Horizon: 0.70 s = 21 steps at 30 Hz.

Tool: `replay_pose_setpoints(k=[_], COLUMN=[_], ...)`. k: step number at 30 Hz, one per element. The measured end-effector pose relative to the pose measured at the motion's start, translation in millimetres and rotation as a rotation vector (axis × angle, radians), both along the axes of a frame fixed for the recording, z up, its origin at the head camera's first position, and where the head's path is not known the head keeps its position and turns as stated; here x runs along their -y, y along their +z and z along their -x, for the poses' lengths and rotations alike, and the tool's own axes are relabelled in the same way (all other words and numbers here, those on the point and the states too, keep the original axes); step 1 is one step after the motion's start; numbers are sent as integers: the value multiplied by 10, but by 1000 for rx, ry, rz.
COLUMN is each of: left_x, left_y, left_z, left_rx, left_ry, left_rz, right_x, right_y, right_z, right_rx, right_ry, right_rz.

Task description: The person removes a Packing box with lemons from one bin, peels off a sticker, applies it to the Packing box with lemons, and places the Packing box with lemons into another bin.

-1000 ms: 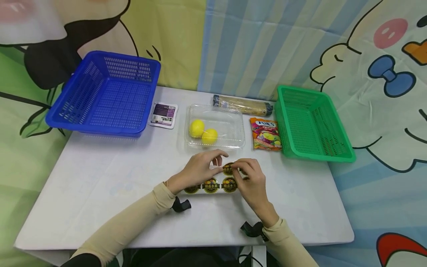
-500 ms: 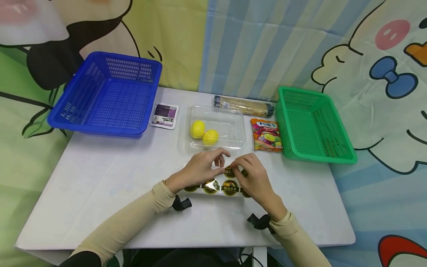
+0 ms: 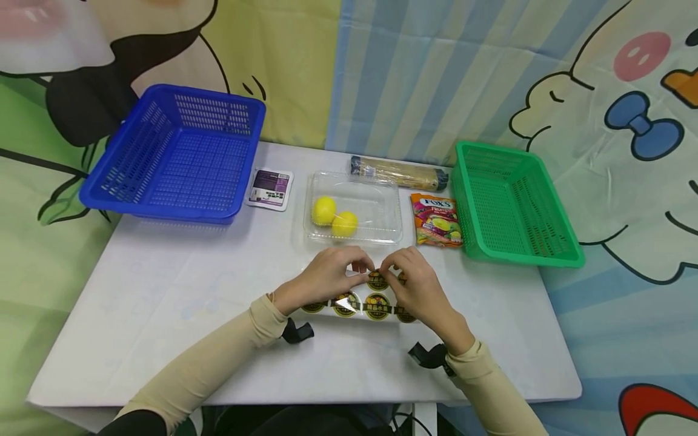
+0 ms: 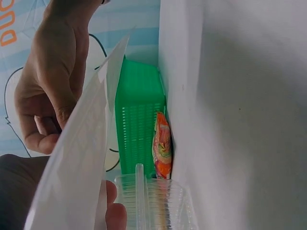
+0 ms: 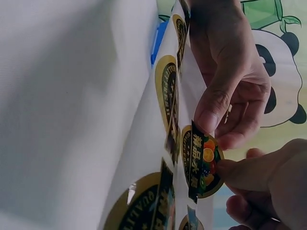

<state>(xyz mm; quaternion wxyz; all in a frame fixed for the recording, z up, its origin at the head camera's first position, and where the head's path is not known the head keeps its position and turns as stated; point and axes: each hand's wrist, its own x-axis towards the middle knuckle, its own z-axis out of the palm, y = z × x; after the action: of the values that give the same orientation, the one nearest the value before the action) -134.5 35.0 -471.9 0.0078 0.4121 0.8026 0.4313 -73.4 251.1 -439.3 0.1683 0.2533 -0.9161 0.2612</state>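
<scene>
Both hands are at a white sheet of round black-and-gold fruit stickers (image 3: 362, 307), held raised in front of the plastic box. My left hand (image 3: 330, 274) grips its upper edge, the thumb on the printed face and fingertips showing behind it in the left wrist view. My right hand (image 3: 418, 289) pinches the edge of one round sticker (image 5: 205, 160) between thumb and fingers, close to the left thumb. That sticker lies against the sheet along its left side in the right wrist view. In the left wrist view the sheet's blank back (image 4: 79, 158) hides part of both hands.
Behind the hands stands a clear plastic box (image 3: 376, 206) with two yellow balls (image 3: 334, 217). Around it are a purple-labelled pack (image 3: 269, 189), a Fox's candy bag (image 3: 436, 219) and a wrapped roll (image 3: 400, 172). A blue basket (image 3: 180, 209) and a green basket (image 3: 523, 259) flank them.
My right wrist and forearm have swung outward to the right, uncovering more of the sheet's lower right stickers. The fingers of my left hand have curled in slightly, nearer the right fingertips.
</scene>
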Motion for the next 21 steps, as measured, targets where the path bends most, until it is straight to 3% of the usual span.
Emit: replay_pose_setpoints(k=[21], left_x=[5], left_y=[48], left_z=[11], left_rx=[2], left_ry=[-8], left_rz=[4], right_x=[-16], right_y=[-32], right_z=[-10], right_rx=[1], right_ry=[-1], right_rz=[-52])
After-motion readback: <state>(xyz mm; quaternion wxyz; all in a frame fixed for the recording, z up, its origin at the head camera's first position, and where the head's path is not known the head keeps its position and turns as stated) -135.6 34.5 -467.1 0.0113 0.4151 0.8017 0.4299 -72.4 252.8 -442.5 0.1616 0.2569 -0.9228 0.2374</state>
